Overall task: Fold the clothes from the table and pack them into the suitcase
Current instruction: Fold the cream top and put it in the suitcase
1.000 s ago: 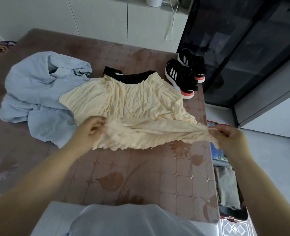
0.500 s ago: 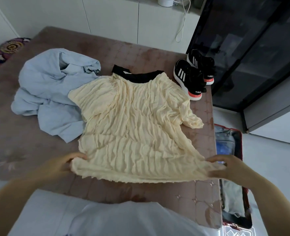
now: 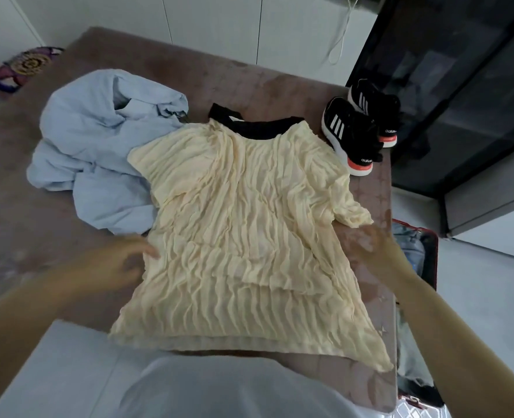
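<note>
Head view: cream crinkled t-shirt with a black collar lies spread flat on the table, collar at the far side, hem at the near table edge, right sleeve pointing toward the table's right edge. Left hand sits at the shirt's left side edge, fingertips touching the fabric, grip apart, fingers relaxed and not curled round anything. Right hand is motion-blurred just below the right sleeve tip, over the bare table beside the shirt's right edge; its grip looks apart with fingers spread and nothing in it (blur makes contact with the cloth hard to tell). Crumpled light blue garment lies in a heap left of the t-shirt, and the t-shirt's left sleeve overlaps it. Pair of black sneakers with white stripes and orange heels stands at the far right corner of the table, just beside the t-shirt's right shoulder. Open suitcase with a red rim is on the floor right of the table, some clothing visible inside. Dark glass cabinet stands behind the sneakers. White cupboards line the wall beyond the table, a white cable hanging in front of them. Patterned cushion at far left.
</note>
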`<state>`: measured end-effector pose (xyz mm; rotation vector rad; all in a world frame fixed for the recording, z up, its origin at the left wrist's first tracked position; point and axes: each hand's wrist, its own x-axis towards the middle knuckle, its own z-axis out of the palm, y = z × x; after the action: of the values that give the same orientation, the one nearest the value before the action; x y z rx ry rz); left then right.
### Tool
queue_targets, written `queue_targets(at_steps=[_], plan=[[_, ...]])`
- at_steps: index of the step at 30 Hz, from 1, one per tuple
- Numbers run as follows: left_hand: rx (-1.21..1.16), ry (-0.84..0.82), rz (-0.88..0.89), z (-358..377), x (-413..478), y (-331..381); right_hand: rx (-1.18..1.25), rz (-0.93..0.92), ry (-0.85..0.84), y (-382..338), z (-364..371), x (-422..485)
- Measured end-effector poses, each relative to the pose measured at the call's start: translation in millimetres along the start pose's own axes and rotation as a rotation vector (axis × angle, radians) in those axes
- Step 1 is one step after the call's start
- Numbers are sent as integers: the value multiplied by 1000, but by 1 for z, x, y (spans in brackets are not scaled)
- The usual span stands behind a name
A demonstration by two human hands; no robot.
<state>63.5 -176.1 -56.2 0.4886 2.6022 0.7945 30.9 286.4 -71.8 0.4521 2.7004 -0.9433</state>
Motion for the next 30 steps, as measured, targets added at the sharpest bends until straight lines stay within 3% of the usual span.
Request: queue_targets(at_steps=[4,7,12,16,21,23,25,28,30], plan=[[-44,329,-113,-25,60,-9,-66,214,80,-24,7,54],[74,405,-258,-33,101,-11,-178,194,35,-29,10,71],[133,356,-310,-34,149,6,339,228,226,-32,-17,84],[274,240,-450,-36,162,1,527,236,307,-46,-43,85],[26,554,-402,-48,153,-10,647,109,445,-98,-50,79],[-98,643,-428,-55,146,-15,616,20,357,-126,-35,71],[-180,657,-440,-60,139,-20,482,-41,36,-147,-10,61],[-104,665,-401,-60,133,-29,16,-168,-450,-153,31,51],[-70,691,-406,-58,133,-33,-265,-243,-507,-144,51,48]])
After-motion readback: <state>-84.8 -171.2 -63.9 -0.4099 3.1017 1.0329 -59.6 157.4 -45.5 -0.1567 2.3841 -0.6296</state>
